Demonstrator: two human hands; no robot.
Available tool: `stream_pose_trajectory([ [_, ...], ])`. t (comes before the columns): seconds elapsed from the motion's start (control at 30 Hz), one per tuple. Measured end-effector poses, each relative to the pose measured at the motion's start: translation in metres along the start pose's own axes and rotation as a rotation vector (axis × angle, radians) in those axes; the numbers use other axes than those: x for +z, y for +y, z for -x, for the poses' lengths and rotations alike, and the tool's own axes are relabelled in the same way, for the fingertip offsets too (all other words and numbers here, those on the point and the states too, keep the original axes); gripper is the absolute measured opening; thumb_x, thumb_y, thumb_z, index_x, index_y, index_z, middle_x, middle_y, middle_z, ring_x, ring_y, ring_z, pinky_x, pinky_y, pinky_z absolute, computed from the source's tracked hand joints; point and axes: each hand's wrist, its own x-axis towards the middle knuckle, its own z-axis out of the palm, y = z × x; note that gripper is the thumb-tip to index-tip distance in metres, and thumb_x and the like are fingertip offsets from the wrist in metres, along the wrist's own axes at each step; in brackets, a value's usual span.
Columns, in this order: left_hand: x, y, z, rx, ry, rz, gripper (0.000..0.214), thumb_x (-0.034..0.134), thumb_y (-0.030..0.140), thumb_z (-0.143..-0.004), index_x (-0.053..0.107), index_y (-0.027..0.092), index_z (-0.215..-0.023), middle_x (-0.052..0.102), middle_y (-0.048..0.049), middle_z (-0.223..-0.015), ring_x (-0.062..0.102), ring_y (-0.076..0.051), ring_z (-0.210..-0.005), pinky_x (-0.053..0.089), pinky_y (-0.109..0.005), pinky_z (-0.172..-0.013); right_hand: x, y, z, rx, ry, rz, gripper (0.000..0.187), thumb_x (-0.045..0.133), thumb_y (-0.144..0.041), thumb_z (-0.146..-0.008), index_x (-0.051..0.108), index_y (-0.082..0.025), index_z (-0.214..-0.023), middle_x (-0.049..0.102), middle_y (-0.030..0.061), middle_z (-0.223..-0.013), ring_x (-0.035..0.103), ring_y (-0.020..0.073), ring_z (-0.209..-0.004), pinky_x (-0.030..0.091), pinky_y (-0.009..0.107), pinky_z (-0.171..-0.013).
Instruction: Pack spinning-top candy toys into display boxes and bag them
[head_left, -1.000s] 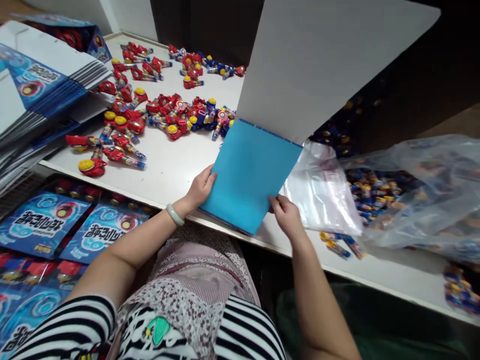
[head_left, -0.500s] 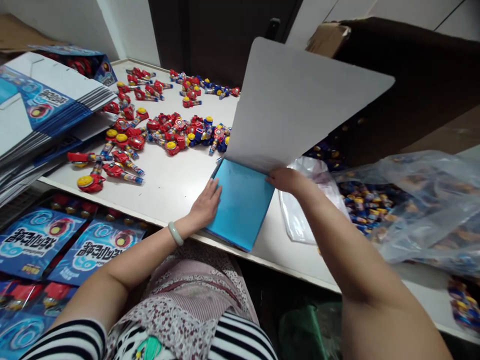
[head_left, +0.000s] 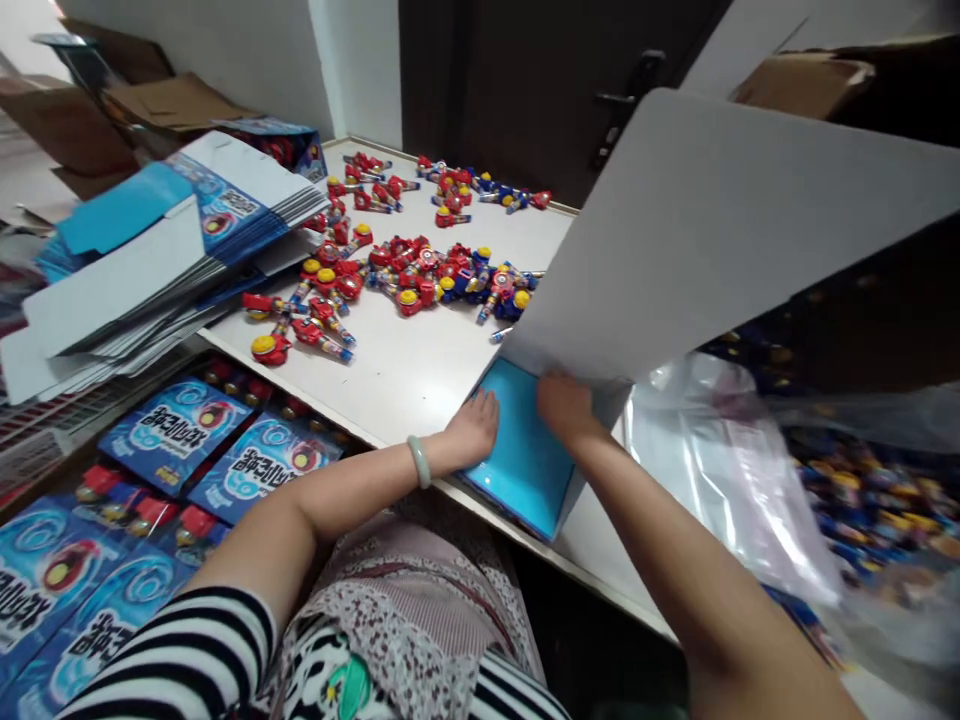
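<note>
Nearest the camera, a striped sleeve (head_left: 172, 650) and a patterned apron (head_left: 397, 610) are seen, with printed blue packs (head_left: 176, 430) stacked low at the near left. At the near edge of the white table (head_left: 420, 375), a blue card panel (head_left: 521, 455) is laid flat, slightly overhanging the edge. The left hand (head_left: 474, 428), a pale bangle (head_left: 418, 461) worn at its wrist, is pressed flat on the panel's left edge with the fingers spread and nothing pinched. The right hand (head_left: 564, 402) is placed at the fold where the blue panel meets a large grey-white flap (head_left: 712, 230); the fingers are curled against the crease, but whether the flap is pinched between them cannot be told. The flap is tilted up and away to the right, above the table. Just right of the hands, a clear plastic bag (head_left: 720, 470) is spread, with small colourful pieces blurred beyond it. Farther back, red, blue and yellow toys (head_left: 420, 275) are scattered across the table. At the far left, a stack of flattened cartons (head_left: 165, 250) is piled, and a dark door (head_left: 540, 80) is seen behind the table.
</note>
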Motion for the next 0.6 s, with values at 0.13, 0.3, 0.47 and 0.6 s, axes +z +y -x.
stream_pose_trajectory([
  [0.13,0.001,0.006,0.001,-0.103,0.024,0.090,0.045,0.035,0.009,-0.095,0.055,-0.001,-0.134,0.046,-0.0276,-0.149,0.040,-0.037,-0.144,0.042,-0.048,-0.114,0.023,-0.013,0.012,-0.179,0.156,-0.078,0.052,0.030,-0.021,-0.102,0.043,-0.014,-0.151,0.041,0.0157,-0.157,0.040,0.0323,-0.145,0.045,0.048,-0.111],
  [0.3,-0.031,0.007,0.003,-0.011,-0.118,0.281,0.039,0.046,0.012,-0.094,0.058,-0.003,-0.128,0.052,-0.0307,-0.142,0.044,-0.036,-0.142,0.036,-0.048,-0.119,0.055,0.002,0.001,-0.313,0.182,-0.084,0.050,0.035,-0.022,-0.100,0.052,-0.009,-0.145,0.046,0.0205,-0.152,0.047,0.0349,-0.140,0.047,0.049,-0.111],
  [0.47,-0.086,-0.063,-0.011,0.398,-0.416,0.969,0.033,0.056,0.024,-0.095,0.064,0.014,-0.126,0.072,-0.0094,-0.123,0.068,-0.018,-0.113,0.053,-0.024,-0.099,0.072,0.033,0.002,-0.472,0.269,-0.129,0.047,0.038,-0.022,-0.095,0.064,-0.015,-0.134,0.054,0.0178,-0.146,0.052,0.0323,-0.136,0.049,0.051,-0.110],
  [0.6,-0.110,-0.198,-0.053,-0.362,0.088,0.713,0.024,0.056,0.020,-0.092,0.071,0.014,-0.109,0.074,-0.0072,-0.113,0.069,-0.016,-0.102,0.053,-0.024,-0.094,0.016,0.023,0.016,-0.482,0.180,-0.196,0.041,0.040,-0.032,-0.096,0.076,-0.024,-0.113,0.074,0.0143,-0.117,0.073,0.0326,-0.103,0.061,0.050,-0.088],
])
